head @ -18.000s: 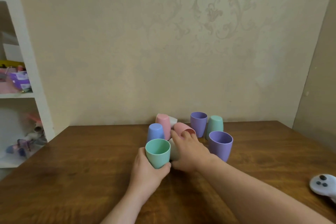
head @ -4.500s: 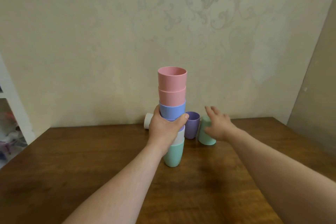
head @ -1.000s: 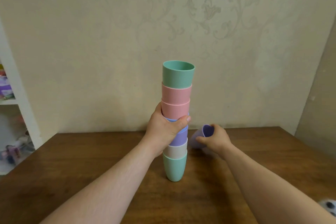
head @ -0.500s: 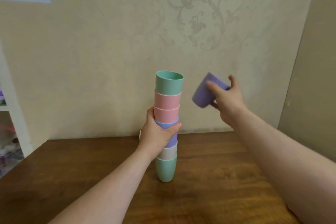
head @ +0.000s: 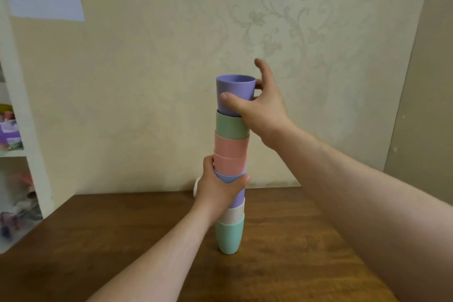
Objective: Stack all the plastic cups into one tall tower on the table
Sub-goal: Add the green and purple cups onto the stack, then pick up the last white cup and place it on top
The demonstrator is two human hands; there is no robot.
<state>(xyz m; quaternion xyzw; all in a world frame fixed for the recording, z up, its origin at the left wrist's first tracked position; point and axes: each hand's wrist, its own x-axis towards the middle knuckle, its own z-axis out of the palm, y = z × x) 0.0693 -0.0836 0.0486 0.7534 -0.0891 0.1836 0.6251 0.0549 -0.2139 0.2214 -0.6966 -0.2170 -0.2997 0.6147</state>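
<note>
Right hand (head: pixel 259 105) is pinching purple cup (head: pixel 234 92), seating it at tower's (head: pixel 230 179) 12 o'clock; left hand (head: pixel 218 191) is wrapping mid-stack, steadying against tipping.

Cup tower (head: pixel 231 167) on table (head: pixel 289 240)

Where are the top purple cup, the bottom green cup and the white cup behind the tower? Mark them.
top purple cup (head: pixel 234 91): head view, front wall below the rim.
bottom green cup (head: pixel 229 238): head view, rounded lower body.
white cup (head: pixel 196 187): head view, visible rim edge left of the left hand.
</note>
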